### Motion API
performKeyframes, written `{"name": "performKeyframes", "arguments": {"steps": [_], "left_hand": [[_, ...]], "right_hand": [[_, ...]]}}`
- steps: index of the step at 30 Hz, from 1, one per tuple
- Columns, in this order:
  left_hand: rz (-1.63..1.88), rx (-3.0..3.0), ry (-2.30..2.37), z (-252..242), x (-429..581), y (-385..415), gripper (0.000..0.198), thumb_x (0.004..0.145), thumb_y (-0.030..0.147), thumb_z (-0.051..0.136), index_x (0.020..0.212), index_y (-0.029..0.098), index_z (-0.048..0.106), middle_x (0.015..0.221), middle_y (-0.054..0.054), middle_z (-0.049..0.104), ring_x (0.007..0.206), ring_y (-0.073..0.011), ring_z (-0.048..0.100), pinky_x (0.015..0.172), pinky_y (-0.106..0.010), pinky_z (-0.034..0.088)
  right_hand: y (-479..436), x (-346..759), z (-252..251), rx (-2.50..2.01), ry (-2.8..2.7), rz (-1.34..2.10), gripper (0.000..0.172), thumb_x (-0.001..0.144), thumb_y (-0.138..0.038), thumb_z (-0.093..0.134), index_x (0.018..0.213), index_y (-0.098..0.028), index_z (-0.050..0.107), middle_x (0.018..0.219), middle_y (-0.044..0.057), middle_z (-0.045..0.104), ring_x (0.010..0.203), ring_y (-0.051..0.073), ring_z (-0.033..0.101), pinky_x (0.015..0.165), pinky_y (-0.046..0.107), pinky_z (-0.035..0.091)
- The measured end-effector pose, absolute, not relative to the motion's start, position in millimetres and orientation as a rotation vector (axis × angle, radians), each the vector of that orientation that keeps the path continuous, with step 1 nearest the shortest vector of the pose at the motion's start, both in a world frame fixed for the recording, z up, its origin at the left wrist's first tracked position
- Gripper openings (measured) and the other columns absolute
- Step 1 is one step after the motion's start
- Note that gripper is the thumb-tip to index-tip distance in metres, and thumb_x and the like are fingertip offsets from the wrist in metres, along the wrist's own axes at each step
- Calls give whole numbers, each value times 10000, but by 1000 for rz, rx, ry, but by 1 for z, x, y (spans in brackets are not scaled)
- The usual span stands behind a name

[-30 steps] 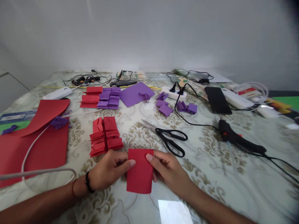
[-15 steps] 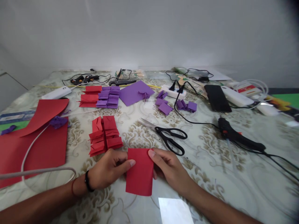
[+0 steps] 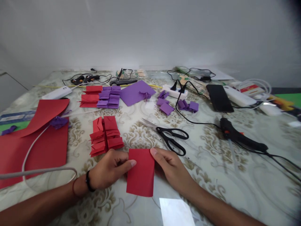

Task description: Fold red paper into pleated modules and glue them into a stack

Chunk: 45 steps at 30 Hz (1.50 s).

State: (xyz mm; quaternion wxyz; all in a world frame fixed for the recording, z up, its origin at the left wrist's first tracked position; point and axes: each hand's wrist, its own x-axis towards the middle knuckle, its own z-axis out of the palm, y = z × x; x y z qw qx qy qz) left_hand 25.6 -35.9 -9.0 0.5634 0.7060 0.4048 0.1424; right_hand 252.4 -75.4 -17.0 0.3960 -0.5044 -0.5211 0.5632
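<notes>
A rectangular piece of red paper (image 3: 140,175) is held upright between my two hands. My left hand (image 3: 113,169) pinches its left edge, thumb in front and fingers curled behind. At the upper right corner, my right hand (image 3: 170,166) grips the sheet with its thumb on the front; the other fingers are partly hidden behind. Just beyond my left hand lie several folded red paper pieces (image 3: 113,133) in two columns. Black-handled scissors (image 3: 168,133) rest partly open on the table past the paper, blades pointing to the upper left.
Large red sheets (image 3: 47,147) lie at left under a white cable (image 3: 47,171). Folded purple pieces (image 3: 109,97), a purple sheet (image 3: 134,92) and a white power strip (image 3: 175,92) are farther back. At right are a black glue gun (image 3: 242,136) and a phone (image 3: 219,98).
My right thumb has shifted slightly up and right along the red paper's upper corner. My left hand keeps its hold, and the paper is nearly in the same place.
</notes>
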Motion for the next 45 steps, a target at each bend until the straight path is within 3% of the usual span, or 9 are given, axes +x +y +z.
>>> {"name": "performKeyframes", "arguments": {"steps": [8,14,19,22,31,36,45], "left_hand": [[381,1691,1016,-12,26,-35,484,1000,524,494,667,173,478,634,35,432,592,-110,380,538,-233,288],[429,1708,1045,-12,27,-36,489,1002,508,498,642,181,442,606,46,404,560,-102,361,516,-229,276],[491,1617,1055,-14,27,-37,457,1004,518,502,724,166,579,669,1,591,630,-142,555,575,-234,428],[499,1629,1063,-14,28,-37,463,1003,516,512,707,166,580,662,-4,620,624,-141,574,571,-229,445],[560,1545,1067,-16,30,-38,443,991,529,541,741,169,596,681,-5,649,631,-154,644,581,-232,526],[531,1550,1067,-16,29,-38,430,993,521,542,763,165,609,693,-21,671,649,-174,679,582,-242,532],[561,1570,1107,-16,31,-39,439,986,512,539,712,170,556,645,-6,622,608,-155,635,558,-235,513]], "right_hand": [[-75,251,-16,-1323,-1434,1443,575,929,-709,549,719,-184,653,625,-3,515,603,149,428,533,265,348],[-74,253,-14,-1337,-1450,1446,566,925,-693,566,681,-187,639,602,-14,481,575,138,394,523,263,320],[-73,253,-13,-1350,-1506,1469,569,928,-671,571,620,-194,541,582,-41,358,555,119,300,513,265,241],[-73,253,-13,-1372,-1513,1459,578,929,-678,561,615,-194,524,580,-46,327,552,116,273,509,269,221],[-71,256,-11,-1365,-1471,1596,540,886,-679,638,681,-180,636,575,-30,502,511,109,378,481,251,275],[-68,259,-13,-1270,-1391,1758,503,905,-643,643,762,-164,699,697,30,715,614,152,627,610,260,486],[-70,257,-8,-1271,-1329,1827,480,812,-632,764,833,-154,725,746,31,740,683,165,712,641,265,562]]}}
